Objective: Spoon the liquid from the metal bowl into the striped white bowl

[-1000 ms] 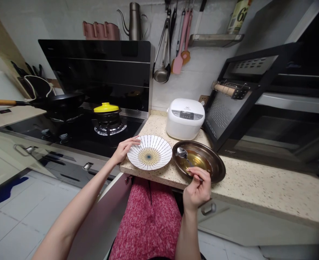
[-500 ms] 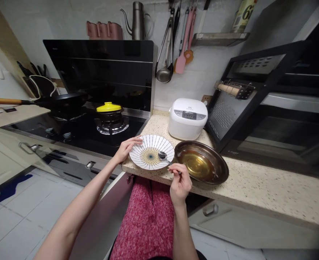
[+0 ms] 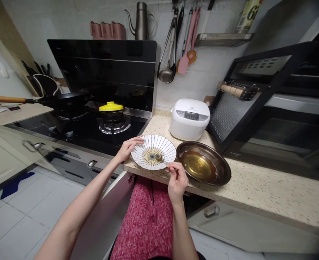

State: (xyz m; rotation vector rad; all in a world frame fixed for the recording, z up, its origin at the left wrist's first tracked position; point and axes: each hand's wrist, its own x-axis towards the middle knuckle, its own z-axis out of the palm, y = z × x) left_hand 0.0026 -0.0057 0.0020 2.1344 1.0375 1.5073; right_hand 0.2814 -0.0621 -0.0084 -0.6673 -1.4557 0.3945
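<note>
A white plate (image 3: 165, 144) with dark radiating lines and a yellowish centre rests on the speckled counter. My left hand (image 3: 128, 148) grips its left rim, fingers lying over the edge; the thumb is mostly hidden. In my right hand (image 3: 177, 178), closed in a pinch, is a metal spoon (image 3: 158, 157) held by its handle. The spoon's bowl is over the middle of the plate; whether it touches is unclear. Just right of the plate stands a round metal bowl (image 3: 224, 169) with shiny yellowish-brown insides.
A white rice cooker (image 3: 190, 121) stands behind the bowl. On the left is a gas stove with a yellow-lidded pot (image 3: 111, 107) and a wok (image 3: 67, 99). Below the counter a cabinet door (image 3: 113, 202) hangs open beside my legs. A black-framed oven rack (image 3: 227, 108) stands right.
The spoon has shifted left and its bowl has tipped, moving nearer the plate's centre. My left hand stays on the rim. The whole view has moved slightly.
</note>
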